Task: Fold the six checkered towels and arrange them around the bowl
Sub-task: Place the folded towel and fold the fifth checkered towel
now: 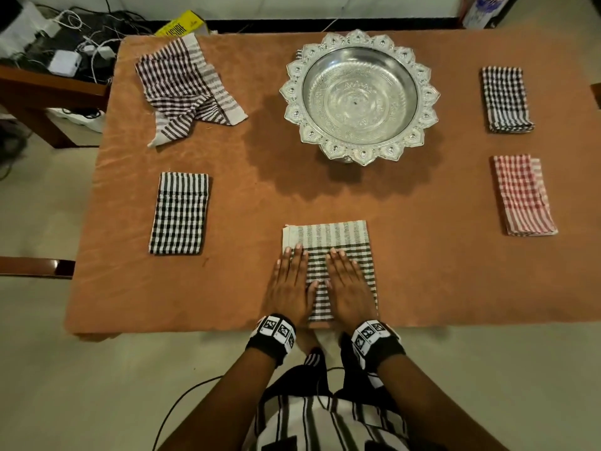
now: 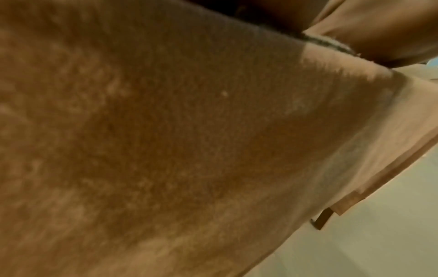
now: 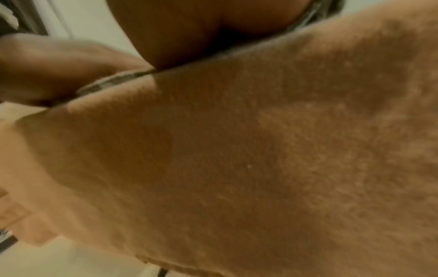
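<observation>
A folded dark-green checkered towel (image 1: 328,236) lies at the table's near edge. My left hand (image 1: 291,283) and right hand (image 1: 346,284) press flat on it side by side, fingers straight. The silver bowl (image 1: 359,92) stands at the back centre. A folded black checkered towel (image 1: 179,213) lies on the left, another folded black one (image 1: 505,99) at the far right, and a folded red one (image 1: 522,195) nearer on the right. An unfolded brown checkered towel (image 1: 188,87) lies crumpled at the back left. Both wrist views show mostly the brown tablecloth (image 2: 166,131) (image 3: 260,150) and the towel's edge (image 3: 113,80).
The brown tablecloth (image 1: 422,255) covers the table. Cables and chargers (image 1: 68,50) clutter the floor at the back left beside a yellow box (image 1: 180,24). Dark wooden furniture (image 1: 39,92) stands left of the table.
</observation>
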A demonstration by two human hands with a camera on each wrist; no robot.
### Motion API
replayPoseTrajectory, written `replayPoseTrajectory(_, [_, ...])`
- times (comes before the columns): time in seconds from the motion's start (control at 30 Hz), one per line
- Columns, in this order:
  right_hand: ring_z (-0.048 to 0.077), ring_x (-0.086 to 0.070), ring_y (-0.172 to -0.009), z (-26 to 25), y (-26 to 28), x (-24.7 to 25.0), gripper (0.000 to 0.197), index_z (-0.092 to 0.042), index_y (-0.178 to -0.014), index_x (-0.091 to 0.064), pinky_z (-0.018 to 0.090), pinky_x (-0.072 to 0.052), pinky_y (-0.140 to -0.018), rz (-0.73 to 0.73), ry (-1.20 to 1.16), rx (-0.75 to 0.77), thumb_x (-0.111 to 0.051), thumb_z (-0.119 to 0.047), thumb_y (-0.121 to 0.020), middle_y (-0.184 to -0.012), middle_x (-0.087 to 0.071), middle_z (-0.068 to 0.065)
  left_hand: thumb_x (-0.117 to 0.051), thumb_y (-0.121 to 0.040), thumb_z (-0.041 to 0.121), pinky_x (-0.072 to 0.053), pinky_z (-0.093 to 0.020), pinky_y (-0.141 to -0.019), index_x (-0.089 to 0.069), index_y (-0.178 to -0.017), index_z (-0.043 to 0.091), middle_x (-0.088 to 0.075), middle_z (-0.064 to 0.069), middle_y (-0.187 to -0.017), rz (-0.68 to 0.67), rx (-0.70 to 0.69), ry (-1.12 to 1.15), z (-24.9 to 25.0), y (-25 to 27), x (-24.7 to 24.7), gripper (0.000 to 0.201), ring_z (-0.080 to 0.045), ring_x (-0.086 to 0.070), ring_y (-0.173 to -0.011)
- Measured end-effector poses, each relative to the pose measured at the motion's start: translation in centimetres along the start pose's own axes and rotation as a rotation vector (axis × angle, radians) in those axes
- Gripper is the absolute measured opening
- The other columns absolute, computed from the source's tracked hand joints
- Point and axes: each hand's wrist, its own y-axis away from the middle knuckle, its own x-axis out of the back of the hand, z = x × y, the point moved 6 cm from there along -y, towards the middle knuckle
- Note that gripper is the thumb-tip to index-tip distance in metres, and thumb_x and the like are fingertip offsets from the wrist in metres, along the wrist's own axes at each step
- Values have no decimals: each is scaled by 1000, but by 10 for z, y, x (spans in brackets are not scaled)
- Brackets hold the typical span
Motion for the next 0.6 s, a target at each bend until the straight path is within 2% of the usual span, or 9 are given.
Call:
replayPoseTrajectory(0.17, [21, -8, -153, 21, 7, 10, 78, -8, -157, -16, 42, -10, -124, 21, 69, -78, -35, -57, -98, -165, -11, 8, -29, -96, 52, -9, -44, -122, -7, -156, 14, 2, -3, -164, -8, 41, -41, -1, 1, 6, 75, -20, 5, -151])
replayPoseTrajectory(0.3, [21, 1, -153, 50, 16, 18, 90, -11, -158, -3, 43, -4, -124, 14, 70, -160, -30, -69, -94, -166, -1, 6, -28, -95, 55, -9, -47, -122, -1, -156, 17, 7, -1, -164, -27, 66, -53, -3, 1, 8, 77, -21, 9, -151])
replayPoseTrajectory(0.43, [24, 6, -153, 57, 17, 20, 92, -11, -157, 4, 41, 2, -124, -20, 82, -160, -17, -74, -94, -165, 7, 7, -25, -96, 57, -10, -48, -121, -1, -156, 17, 9, 0, -164, -58, 33, -66, -5, 0, 6, 76, -21, 11, -150])
replayPoseTrajectory(0.53, [25, 9, -152, 47, 13, 30, 88, -10, -157, 8, 43, -2, -124, -10, 94, -137, -14, -71, -96, -165, 10, 9, -18, -96, 63, -6, -46, -122, 1, -156, 19, 12, 1, -163, -85, 9, -100, -8, -1, 10, 77, -21, 15, -149])
replayPoseTrajectory(0.6, [24, 4, -153, 27, 4, 42, 81, -10, -157, 3, 43, -6, -124, -8, 117, -45, -14, -65, -100, -165, 4, 10, -13, -96, 66, -4, -45, -122, 1, -156, 18, 11, 0, -163, -87, 21, -125, -7, -4, 17, 78, -23, 14, -150])
